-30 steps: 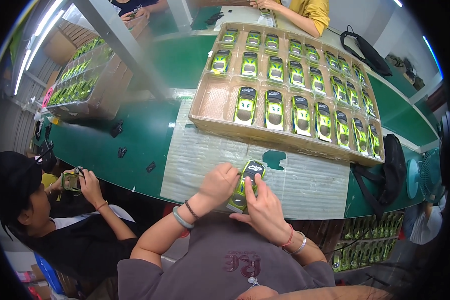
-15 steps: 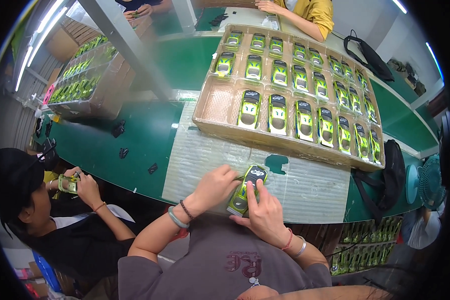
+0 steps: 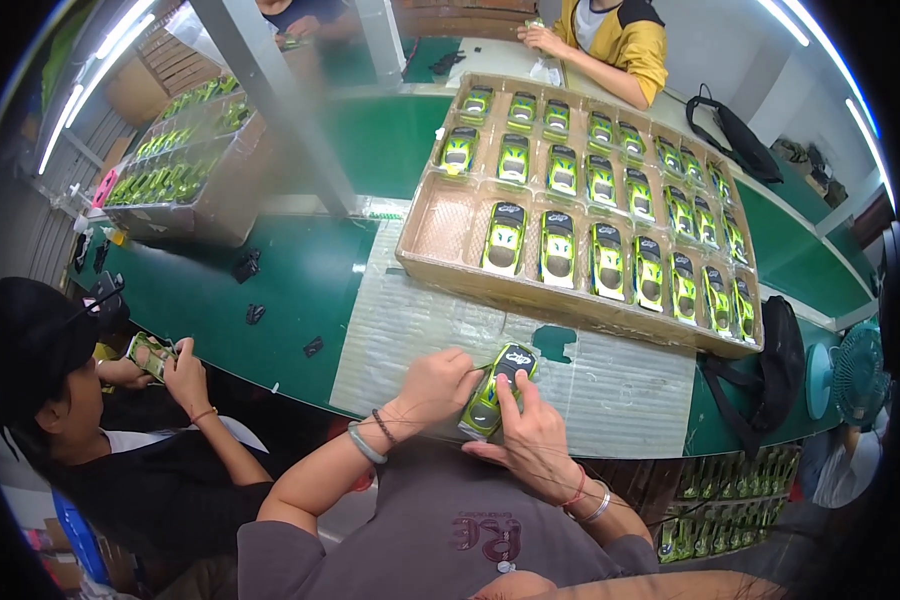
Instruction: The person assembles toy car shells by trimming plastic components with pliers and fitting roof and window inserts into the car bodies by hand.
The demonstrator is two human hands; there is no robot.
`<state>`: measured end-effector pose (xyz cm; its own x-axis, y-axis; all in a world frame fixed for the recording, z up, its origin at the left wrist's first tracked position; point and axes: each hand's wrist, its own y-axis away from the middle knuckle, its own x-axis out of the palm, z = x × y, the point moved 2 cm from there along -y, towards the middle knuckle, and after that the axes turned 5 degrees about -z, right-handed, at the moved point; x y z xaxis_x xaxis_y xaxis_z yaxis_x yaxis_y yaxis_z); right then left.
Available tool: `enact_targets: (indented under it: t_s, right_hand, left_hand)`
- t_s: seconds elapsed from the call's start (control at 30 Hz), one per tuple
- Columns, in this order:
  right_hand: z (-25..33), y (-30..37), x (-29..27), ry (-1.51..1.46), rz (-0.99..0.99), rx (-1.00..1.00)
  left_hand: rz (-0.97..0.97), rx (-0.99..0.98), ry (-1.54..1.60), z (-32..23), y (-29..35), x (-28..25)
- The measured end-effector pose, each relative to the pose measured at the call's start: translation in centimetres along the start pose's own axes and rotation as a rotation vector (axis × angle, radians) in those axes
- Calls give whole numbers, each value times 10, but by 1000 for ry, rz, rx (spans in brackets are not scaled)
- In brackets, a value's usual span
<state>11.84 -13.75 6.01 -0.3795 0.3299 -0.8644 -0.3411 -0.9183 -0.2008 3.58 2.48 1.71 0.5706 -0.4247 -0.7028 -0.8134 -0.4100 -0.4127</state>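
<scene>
Grey cloth (image 3: 410, 525) is covering our torso at the lower edge, and just beyond it our two bare hands are meeting around a lime-green toy car body (image 3: 484, 410). It is lying aslant over the near part of a pale ribbed mat (image 3: 620, 395), its black end pointing away from us and slightly right; we cannot tell whether it is touching the mat. Our right hand (image 3: 536, 432) is holding it in a partly curled grip, two fingers resting on its upper side and the thumb sitting near its closer end. Our left hand (image 3: 438, 388) is pinching, thumb and fingertips close together at the car's left edge, though we cannot tell what is between them. To our left, a co-worker in a black cap (image 3: 32, 335) is handling a green shell (image 3: 150, 357). Small black parts (image 3: 247, 265) are lying on the green tabletop (image 3: 305, 275) between that person and the mat. Farther on, a shallow brown carton (image 3: 580, 306) is bearing rows of matching cars (image 3: 557, 248), with a black bag (image 3: 776, 355) resting near its right corner. Beyond the carton, a person in a yellow jacket (image 3: 632, 55) is sitting with hands raised above the far surface.
</scene>
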Motion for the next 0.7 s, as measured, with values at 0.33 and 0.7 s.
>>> enact_targets:
  t_s: [0.33, 0.7]
  right_hand:
    - [-53, -47, -28, -455, -133, -134]
    - [-46, -39, -18, -762, -255, 233]
  left_hand:
    - [543, -777, 1026, 9, -1, -6]
    - [-165, -72, 371, -31, 14, -33]
